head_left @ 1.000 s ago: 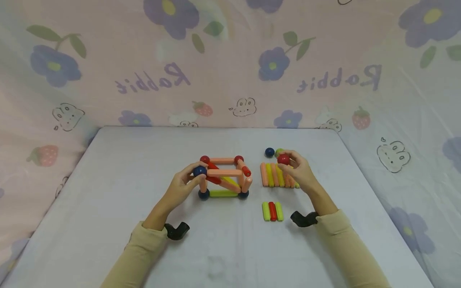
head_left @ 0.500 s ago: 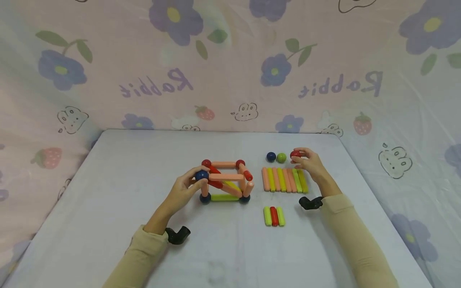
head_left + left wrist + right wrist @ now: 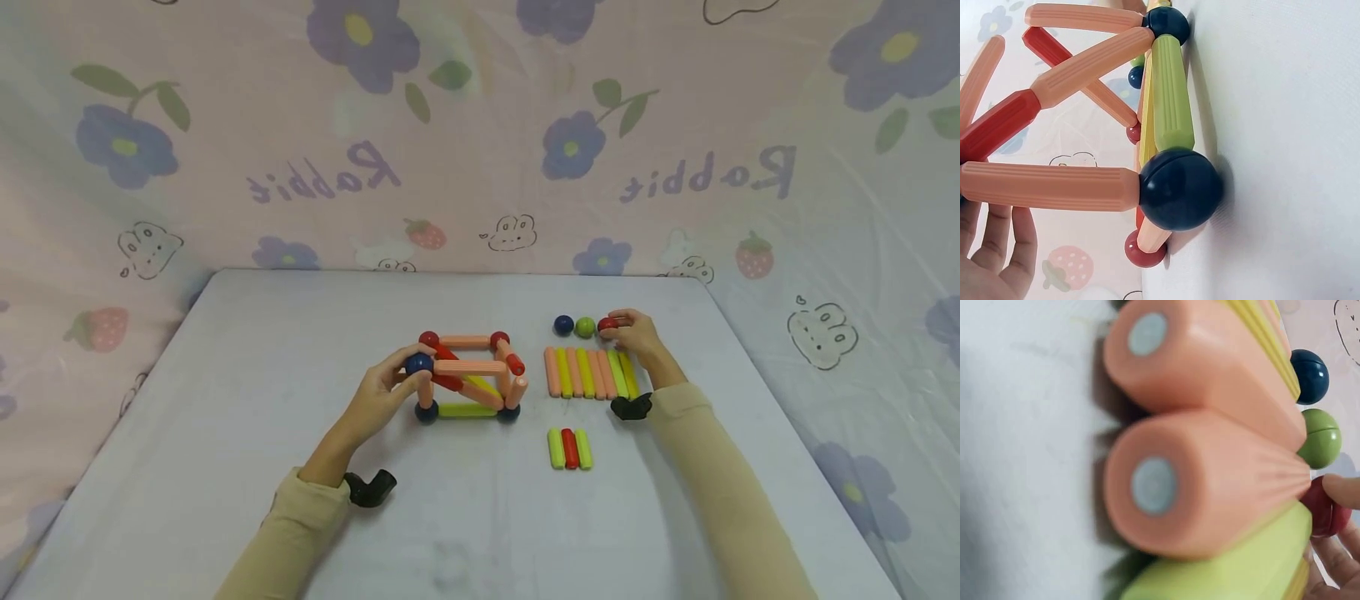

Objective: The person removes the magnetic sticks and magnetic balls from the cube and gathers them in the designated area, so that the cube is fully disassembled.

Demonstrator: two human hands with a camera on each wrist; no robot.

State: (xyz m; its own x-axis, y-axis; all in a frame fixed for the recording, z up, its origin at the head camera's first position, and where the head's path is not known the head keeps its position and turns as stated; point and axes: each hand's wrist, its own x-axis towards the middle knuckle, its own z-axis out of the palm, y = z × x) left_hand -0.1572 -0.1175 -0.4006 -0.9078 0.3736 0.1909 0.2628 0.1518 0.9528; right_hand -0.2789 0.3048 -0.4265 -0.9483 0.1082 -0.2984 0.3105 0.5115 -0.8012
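My left hand [image 3: 378, 400] grips a dark blue ball [image 3: 419, 364] at the near upper left corner of a frame built of sticks and balls. A pink stick [image 3: 471, 367] runs right from that ball. In the left wrist view, fingers [image 3: 1022, 244] curl beside an upright pink stick [image 3: 1054, 186], above a lower dark blue ball [image 3: 1180, 189]. At the back right, my right hand [image 3: 637, 335] pinches a red ball [image 3: 607, 325] beside a green ball [image 3: 585, 327]. The right wrist view shows the thumb on the red ball [image 3: 1327, 509].
A loose dark blue ball [image 3: 564, 325] sits left of the green one. In front lies a row of pink, yellow and green sticks [image 3: 591, 372]. Nearer still are two green sticks and a red stick [image 3: 570, 448]. A patterned curtain [image 3: 465, 167] rises behind the white table [image 3: 315, 333].
My right hand has carried the red ball right and back, then slightly left, down beside the green ball. The left hand keeps its grip on the blue ball.
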